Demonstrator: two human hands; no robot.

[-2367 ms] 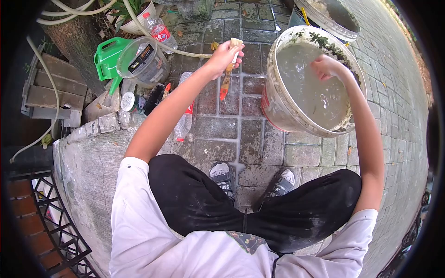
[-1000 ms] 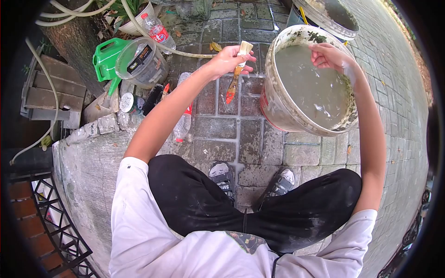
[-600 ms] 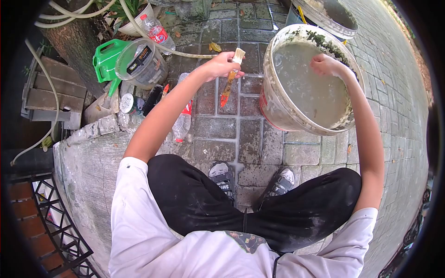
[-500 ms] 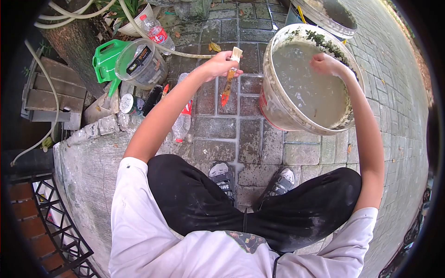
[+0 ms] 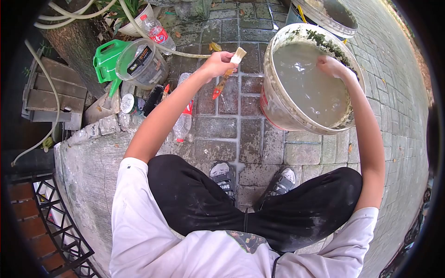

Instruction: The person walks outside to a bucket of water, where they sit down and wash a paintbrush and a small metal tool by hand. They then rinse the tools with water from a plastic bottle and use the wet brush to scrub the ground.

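Observation:
A paintbrush with pale bristles and an orange-red handle end [image 5: 218, 91] is held by my left hand [image 5: 218, 65] above the brick paving, bristles up. My right hand [image 5: 330, 67] is at the surface of the cloudy grey water [image 5: 306, 92] inside a large white bucket [image 5: 289, 113]. Its fingers are partly hidden by the murky water, so their shape and anything in them cannot be made out. Green-black residue [image 5: 320, 41] clings to the bucket's inner wall near the far rim.
A green watering can [image 5: 107, 62], a clear tub [image 5: 150, 76] and plastic bottles [image 5: 157, 33] [image 5: 183, 121] are at the left. A second bucket [image 5: 324, 21] stands behind the white one. A pale hose [image 5: 58, 92] hangs at the left.
The brush has tilted, its bristles shifting right and its handle end left and up. My right hand has moved slightly right and down, and the water's ripples have changed.

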